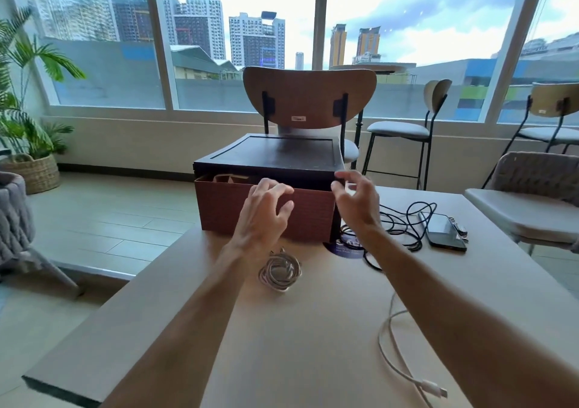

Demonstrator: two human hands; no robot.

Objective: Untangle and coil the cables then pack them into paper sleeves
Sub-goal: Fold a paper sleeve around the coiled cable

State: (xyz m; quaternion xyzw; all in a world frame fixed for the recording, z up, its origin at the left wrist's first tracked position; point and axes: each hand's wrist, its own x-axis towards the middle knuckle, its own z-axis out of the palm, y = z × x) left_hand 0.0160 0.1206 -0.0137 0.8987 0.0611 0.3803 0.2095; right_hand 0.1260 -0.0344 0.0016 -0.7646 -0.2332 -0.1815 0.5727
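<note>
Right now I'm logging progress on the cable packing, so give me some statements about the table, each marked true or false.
1. A coiled white cable lies on the table. True.
2. Both hands are holding cables. False: the left hand and right hand are empty, spread near the box.
3. The black cables are neatly coiled. False: they lie in a loose tangle.
4. A phone lies beside the black cables. True.

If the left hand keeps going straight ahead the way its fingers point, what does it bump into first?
Most likely the brown drawer sticking out of the dark box. The left hand, open and empty, hovers in front of the drawer's front wall. How much gap is left is hard to tell.
</note>
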